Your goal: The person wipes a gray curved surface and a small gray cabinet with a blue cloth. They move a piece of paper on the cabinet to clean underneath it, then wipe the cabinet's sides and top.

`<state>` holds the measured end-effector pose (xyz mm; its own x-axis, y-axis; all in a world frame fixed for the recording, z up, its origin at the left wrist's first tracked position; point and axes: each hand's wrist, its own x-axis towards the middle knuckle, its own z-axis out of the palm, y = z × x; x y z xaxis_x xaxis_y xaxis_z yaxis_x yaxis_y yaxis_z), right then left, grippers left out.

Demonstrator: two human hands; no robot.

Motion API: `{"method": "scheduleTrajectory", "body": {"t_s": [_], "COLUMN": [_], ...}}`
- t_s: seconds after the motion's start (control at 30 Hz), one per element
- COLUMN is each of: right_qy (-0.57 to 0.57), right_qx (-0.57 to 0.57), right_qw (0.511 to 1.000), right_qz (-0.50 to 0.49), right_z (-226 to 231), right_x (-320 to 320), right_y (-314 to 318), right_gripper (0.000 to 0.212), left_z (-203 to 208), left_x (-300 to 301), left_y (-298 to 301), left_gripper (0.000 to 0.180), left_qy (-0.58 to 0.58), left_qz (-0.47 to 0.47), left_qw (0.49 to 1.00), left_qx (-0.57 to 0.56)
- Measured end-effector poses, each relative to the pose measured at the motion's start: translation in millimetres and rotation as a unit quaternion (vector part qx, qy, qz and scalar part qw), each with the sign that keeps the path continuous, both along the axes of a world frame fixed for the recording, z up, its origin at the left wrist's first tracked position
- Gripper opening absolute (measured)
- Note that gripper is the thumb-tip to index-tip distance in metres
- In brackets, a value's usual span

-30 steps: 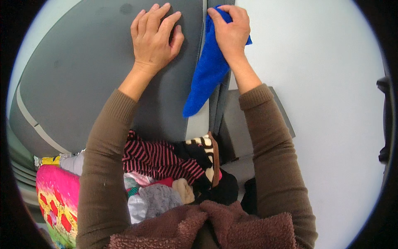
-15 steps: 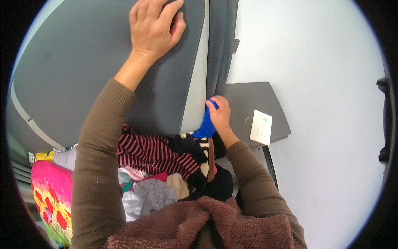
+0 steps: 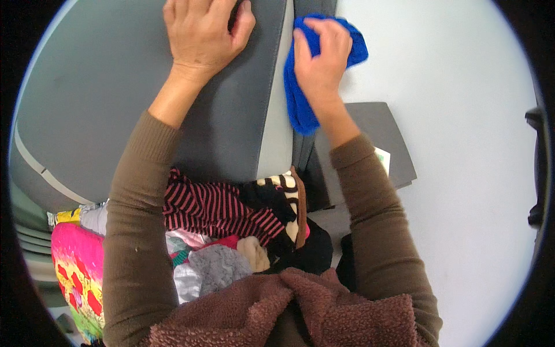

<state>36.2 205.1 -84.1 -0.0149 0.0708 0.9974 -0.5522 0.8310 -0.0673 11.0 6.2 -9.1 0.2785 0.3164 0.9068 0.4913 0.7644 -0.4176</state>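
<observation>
My right hand [image 3: 324, 61] presses and grips a bright blue cloth [image 3: 300, 110] at the light grey edge of a large dark grey padded panel [image 3: 104, 98]. Part of the cloth hangs down below the wrist, and another part spreads out to the right of the fingers. Against the panel's dark face rests my left hand [image 3: 202, 34], fingers apart and nothing in it; the fingertips run past the top of the picture.
Below the panel lies a heap of clothes: a pink-and-black striped garment [image 3: 214, 208], a grey fluffy piece [image 3: 219, 269] and a brown-trimmed patterned piece [image 3: 298, 202]. A colourful cushion-like thing [image 3: 75, 272] sits at left. A dark grey cabinet [image 3: 370, 127] stands right, bearing white paper [image 3: 383, 159].
My right hand has moved up along the panel's edge with the blue cloth, which now spreads wider. My left hand has shifted slightly up and left. The paper is now mostly behind my right sleeve.
</observation>
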Motion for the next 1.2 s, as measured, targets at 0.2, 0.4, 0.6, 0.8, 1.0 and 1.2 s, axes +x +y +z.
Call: {"method": "scheduleTrajectory", "body": {"t_s": [0.2, 0.4, 0.6, 0.8, 1.0, 1.2], "right_qy": [-0.109, -0.332, -0.499, -0.131, -0.087, -0.218], "right_qx": [-0.124, -0.24, -0.361, -0.139, -0.121, -0.212], "right_qw": [0.986, 0.91, 0.784, 0.979, 0.987, 0.951], "right_qz": [0.015, 0.066, 0.077, 0.073, 0.06, 0.06], "right_z": [-127, -203, -167, -42, -98, -184], "right_x": [8, 77, 96, 45, 19, 46], "right_y": [3, -4, 19, 19, 3, 8], "right_gripper": [0.026, 0.018, 0.029, 0.02, 0.026, 0.02], "left_z": [-1, -3, 11, 38, 35, 33], "left_x": [-7, 2, 27, 32, 25, 22], "left_y": [-2, 0, 16, 77, 82, 85], "left_gripper": [0.04, 0.033, 0.031, 0.043, 0.063, 0.052], "left_qy": [-0.016, -0.008, -0.054, -0.085, -0.233, -0.177], "left_qz": [0.02, 0.068, 0.076, 0.109, 0.112, 0.079], "left_qw": [0.999, 0.998, 0.984, 0.952, 0.915, 0.942], "left_qx": [-0.021, -0.005, -0.155, -0.273, -0.31, -0.274]}}
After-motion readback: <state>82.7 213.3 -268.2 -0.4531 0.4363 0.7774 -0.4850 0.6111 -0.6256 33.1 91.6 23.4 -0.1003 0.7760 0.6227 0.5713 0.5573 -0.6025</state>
